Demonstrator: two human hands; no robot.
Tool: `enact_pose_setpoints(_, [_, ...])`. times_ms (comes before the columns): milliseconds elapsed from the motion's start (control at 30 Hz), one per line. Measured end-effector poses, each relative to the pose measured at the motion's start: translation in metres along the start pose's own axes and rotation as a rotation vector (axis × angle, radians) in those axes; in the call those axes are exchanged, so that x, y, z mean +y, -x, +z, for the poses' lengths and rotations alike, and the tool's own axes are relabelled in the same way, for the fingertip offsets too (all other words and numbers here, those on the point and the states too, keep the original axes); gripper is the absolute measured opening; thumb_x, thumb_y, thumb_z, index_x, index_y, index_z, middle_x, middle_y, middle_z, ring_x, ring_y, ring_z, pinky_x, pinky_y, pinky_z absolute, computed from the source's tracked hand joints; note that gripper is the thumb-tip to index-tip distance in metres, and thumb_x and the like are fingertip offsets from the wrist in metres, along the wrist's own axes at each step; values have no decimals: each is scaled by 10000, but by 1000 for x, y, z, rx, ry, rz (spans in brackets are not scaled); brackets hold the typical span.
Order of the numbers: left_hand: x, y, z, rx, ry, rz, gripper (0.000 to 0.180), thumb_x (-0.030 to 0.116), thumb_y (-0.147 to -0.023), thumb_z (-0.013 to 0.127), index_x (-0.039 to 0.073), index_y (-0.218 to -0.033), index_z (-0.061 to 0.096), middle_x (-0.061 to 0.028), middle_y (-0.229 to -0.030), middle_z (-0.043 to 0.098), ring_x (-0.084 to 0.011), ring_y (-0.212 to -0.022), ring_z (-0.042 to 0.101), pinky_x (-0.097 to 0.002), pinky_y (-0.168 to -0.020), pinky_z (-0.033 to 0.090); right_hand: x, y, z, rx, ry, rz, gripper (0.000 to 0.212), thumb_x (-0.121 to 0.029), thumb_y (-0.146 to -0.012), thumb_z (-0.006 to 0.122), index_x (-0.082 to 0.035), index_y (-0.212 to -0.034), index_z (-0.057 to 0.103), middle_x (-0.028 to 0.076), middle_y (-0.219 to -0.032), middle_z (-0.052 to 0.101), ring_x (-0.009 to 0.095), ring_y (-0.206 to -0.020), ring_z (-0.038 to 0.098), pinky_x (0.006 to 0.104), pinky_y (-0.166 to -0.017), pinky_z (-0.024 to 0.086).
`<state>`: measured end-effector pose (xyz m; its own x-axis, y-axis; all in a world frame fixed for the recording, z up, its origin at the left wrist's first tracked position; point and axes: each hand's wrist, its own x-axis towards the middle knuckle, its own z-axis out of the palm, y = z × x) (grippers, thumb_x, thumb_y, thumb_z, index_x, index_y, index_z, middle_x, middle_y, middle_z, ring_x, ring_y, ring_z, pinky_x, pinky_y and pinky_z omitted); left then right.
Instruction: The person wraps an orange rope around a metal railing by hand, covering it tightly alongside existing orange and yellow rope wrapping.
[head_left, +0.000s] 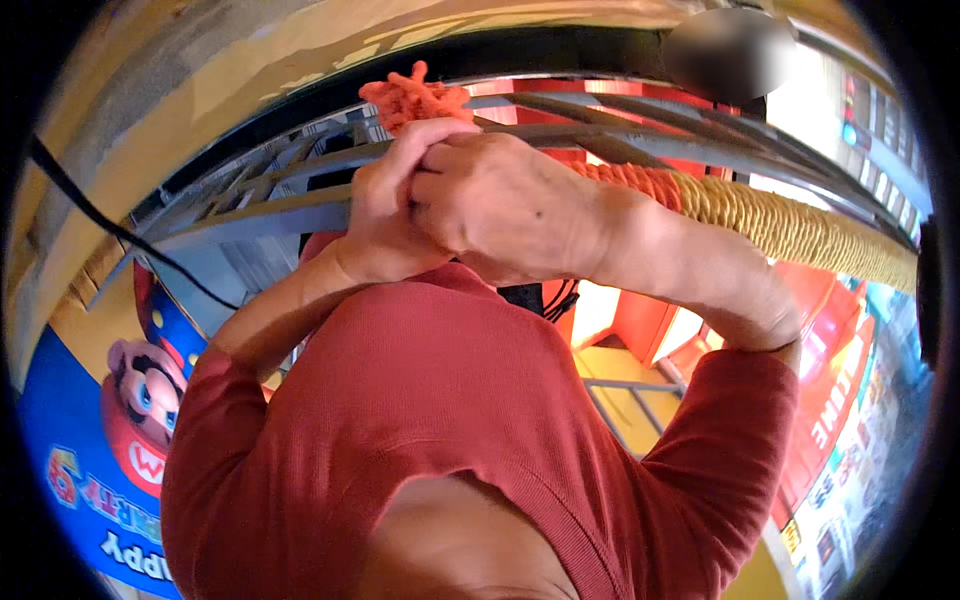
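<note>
My left hand (pixel 385 205) and my right hand (pixel 505 205) are closed and pressed together in front of my chest. An orange-red tuft of thick cord (pixel 415 100) sticks out just beyond my fingers, and both hands grip around its lower part, which they hide. From behind my right wrist a long thick roll runs to the right, bound with orange-red cord (pixel 635 182) and then with yellow cord (pixel 790 225). Whether tuft and roll are one piece cannot be seen behind my hands.
Grey metal bars (pixel 270 205) run behind my hands. On the left hang a black cable (pixel 125 235) and a blue poster with a cartoon figure (pixel 140 410). Red panels (pixel 640 325) and a red and blue display (pixel 840 400) are on the right. A blurred dark round shape (pixel 730 55) sits at top right.
</note>
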<state>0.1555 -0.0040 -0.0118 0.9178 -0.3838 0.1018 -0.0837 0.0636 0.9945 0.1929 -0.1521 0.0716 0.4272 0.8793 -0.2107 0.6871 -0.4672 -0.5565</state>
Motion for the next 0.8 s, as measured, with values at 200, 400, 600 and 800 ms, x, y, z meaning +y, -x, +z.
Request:
enact_pose_setpoints(200, [-18,-7,12,-20,15,-56,758,232,-531,910,40,-1171,552,-131,-997,679,-225,-917,687,-322,-795,536,-1,8,-35,36,-198,198,106,-49,-737,660,15,-805,612,161,-736,583,347,-758,605,402,-657,499])
enact_pose_setpoints(400, [-14,-7,1,-108,-42,6,561,174,-582,919,1,-1052,668,-70,-1003,690,-117,-901,645,-270,-818,529,-81,89,8,162,-560,632,172,32,-836,618,37,-999,673,139,-868,685,206,-785,667,330,-734,520])
enact_pose_setpoints(600, [-7,-5,3,-119,-190,144,505,177,-623,891,-6,-1043,680,-90,-1021,696,-134,-874,658,-277,-799,535,10,52,155,1116,-485,476,568,-41,-836,640,-3,-1370,450,170,-1384,498,287,-1320,449,377,-1060,370])
enact_pose_setpoints(800, [-5,-1,0,-111,-231,120,494,176,-631,880,-5,-1042,673,-84,-1037,702,-136,-871,670,-274,-777,536,47,-3,146,1199,-893,393,210,-170,-946,585,-7,-1072,546,76,-957,601,144,-889,603,313,-771,502])
